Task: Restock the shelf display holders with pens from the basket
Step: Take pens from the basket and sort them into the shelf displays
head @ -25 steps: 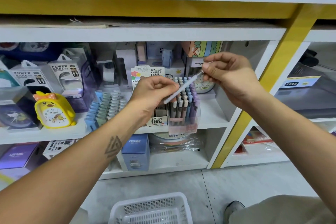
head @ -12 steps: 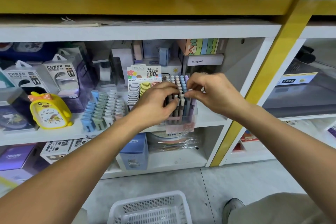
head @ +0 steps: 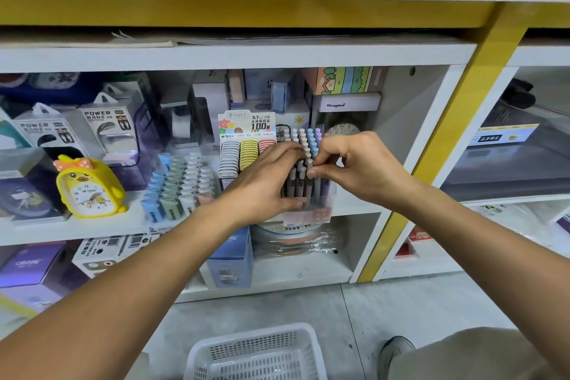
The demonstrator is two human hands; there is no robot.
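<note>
A clear display holder (head: 322,194) full of upright pastel pens (head: 311,139) stands on the middle shelf. My left hand (head: 265,179) wraps the holder's left side, its thumb low on the front wall and its fingers among the pens. My right hand (head: 354,163) pinches the top of one grey pen (head: 308,163) standing in the front rows. The white plastic basket (head: 256,352) sits on the floor below me; its inside looks bare from here.
Left of the holder are a lead-refill display (head: 243,148) and a rack of pastel erasers (head: 179,185). A yellow duck clock (head: 89,185) and power bank boxes (head: 101,129) stand further left. A yellow post (head: 444,139) borders the bay. My shoe (head: 394,352) is by the basket.
One second ago both hands held a pen in the air in front of the shelf. They came down to the holder, and the pen now stands among the others under my right fingers.
</note>
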